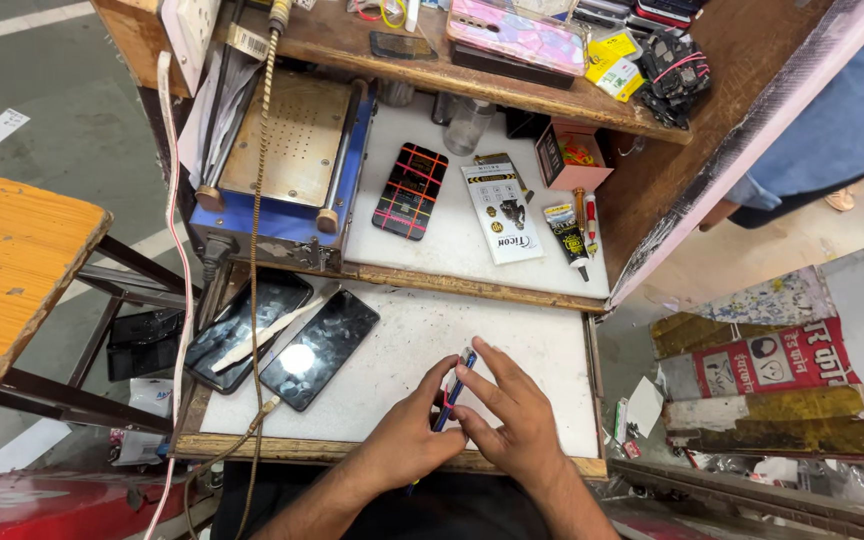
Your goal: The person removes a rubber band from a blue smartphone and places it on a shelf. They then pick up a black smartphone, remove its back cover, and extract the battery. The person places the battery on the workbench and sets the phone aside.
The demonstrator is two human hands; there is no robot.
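Note:
My left hand (410, 432) and my right hand (512, 412) meet over the near edge of a white work surface (512, 335). Between them they hold a thin blue and red pen-like tool (455, 389), standing nearly upright. Left fingers pinch its lower part; the right fingers rest spread against its upper part. To the left lie a black phone (319, 348) and another dark phone (249, 330) with a pale strip across it.
A blue-framed flat machine (292, 160) sits at the back left. Further back lie a phone with a grid pattern (410, 190), a white packet (500, 212), a small tube (565, 232) and a pink box (572, 155). A cluttered wooden shelf (472, 75) hangs above. An orange stool (12, 270) stands left.

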